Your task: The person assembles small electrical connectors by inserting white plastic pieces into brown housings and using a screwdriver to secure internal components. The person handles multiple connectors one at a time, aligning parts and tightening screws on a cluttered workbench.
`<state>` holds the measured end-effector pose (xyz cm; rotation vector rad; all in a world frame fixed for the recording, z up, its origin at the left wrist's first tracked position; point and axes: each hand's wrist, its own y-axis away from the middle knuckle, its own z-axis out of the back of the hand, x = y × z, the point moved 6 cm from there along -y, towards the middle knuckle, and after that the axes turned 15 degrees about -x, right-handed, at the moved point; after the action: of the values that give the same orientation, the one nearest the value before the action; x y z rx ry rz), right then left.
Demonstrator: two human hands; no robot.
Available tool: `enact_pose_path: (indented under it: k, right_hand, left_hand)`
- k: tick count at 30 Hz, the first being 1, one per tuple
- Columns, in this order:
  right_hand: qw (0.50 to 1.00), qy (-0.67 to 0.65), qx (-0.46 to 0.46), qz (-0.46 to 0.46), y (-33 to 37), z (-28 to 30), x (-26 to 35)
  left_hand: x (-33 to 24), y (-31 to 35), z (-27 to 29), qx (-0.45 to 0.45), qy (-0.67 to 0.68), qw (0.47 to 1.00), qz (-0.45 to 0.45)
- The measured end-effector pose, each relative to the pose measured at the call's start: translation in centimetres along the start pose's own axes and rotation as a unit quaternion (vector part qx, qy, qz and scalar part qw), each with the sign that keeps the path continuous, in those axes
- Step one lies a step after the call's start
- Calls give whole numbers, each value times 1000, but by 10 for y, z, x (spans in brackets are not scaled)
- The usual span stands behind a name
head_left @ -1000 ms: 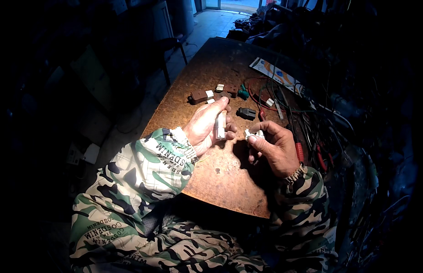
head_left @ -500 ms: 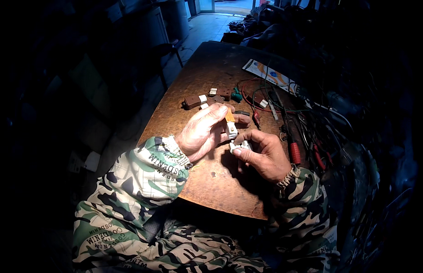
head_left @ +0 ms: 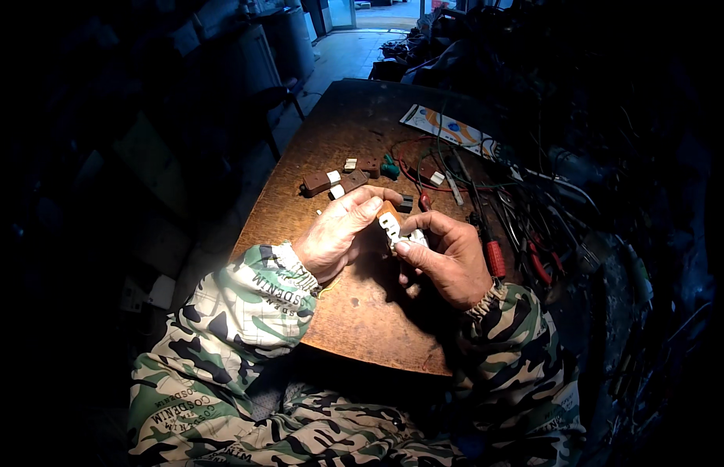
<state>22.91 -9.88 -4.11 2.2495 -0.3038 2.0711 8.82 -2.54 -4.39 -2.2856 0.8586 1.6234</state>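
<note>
Above the wooden table point(head_left: 362, 319), my left hand point(head_left: 331, 237) is closed on a small white plastic part with an orange-brown end point(head_left: 388, 221), gripped between thumb and fingers. White slots face up on it. My right hand point(head_left: 453, 261) pinches another small white plastic piece point(head_left: 417, 237) between thumb and forefinger, right against the first part. Whether the two are joined I cannot tell, since my fingertips cover the contact. Beyond my hands lie brown rectangular blocks with white ends, one of them a brown block point(head_left: 316, 184), beside a small green piece point(head_left: 389, 166).
A red-handled tool point(head_left: 495, 258) and red-handled pliers point(head_left: 539, 268) lie on the right among tangled cables. Red and green wires, one with a red clip point(head_left: 424, 201), cross the table. A white and orange package point(head_left: 449, 130) lies toward the far edge.
The orange-ended part has tilted in my left hand and now meets the white piece in my right hand; before, a small gap showed between them. The view has shifted slightly.
</note>
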Motion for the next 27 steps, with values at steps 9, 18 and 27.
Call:
enact_pose_path:
  k: [9, 18, 27]
  right_hand:
    - [1000, 21, -11, 7, -2, 3, 1]
    - [999, 29, -13, 10, -4, 5, -1]
    - [999, 34, -14, 15, -4, 5, -2]
  left_hand:
    - [0, -2, 1, 9, 3, 1000, -8]
    - [5, -6, 8, 6, -13, 1000, -9]
    - [7, -6, 11, 4, -12, 1000, -4]
